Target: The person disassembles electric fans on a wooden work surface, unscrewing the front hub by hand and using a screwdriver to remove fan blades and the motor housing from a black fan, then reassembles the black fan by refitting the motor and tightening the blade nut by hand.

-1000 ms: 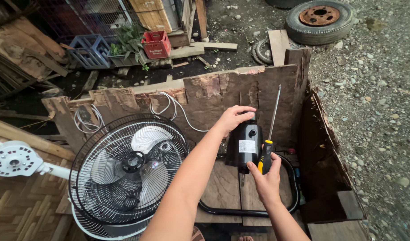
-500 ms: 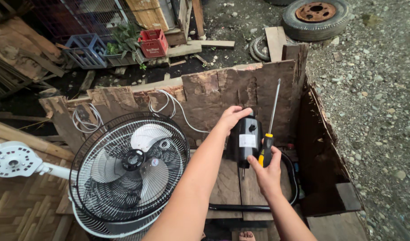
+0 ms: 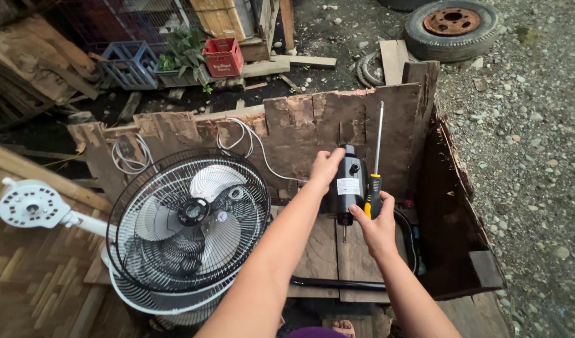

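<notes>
- Left hand (image 3: 327, 168) grips the black motor housing (image 3: 347, 184) at its far left side.
- Right hand (image 3: 375, 219) grasps the screwdriver (image 3: 375, 168), upright, touching the housing's right.
- Caged fan (image 3: 188, 222) lies left.

A black motor housing (image 3: 347, 181) bears a white label, the screwdriver (image 3: 374, 188) handle is yellow and black, the fan (image 3: 190, 225) has a black wire grille with white blades, and a red crate (image 3: 223, 56) sits beyond.
</notes>
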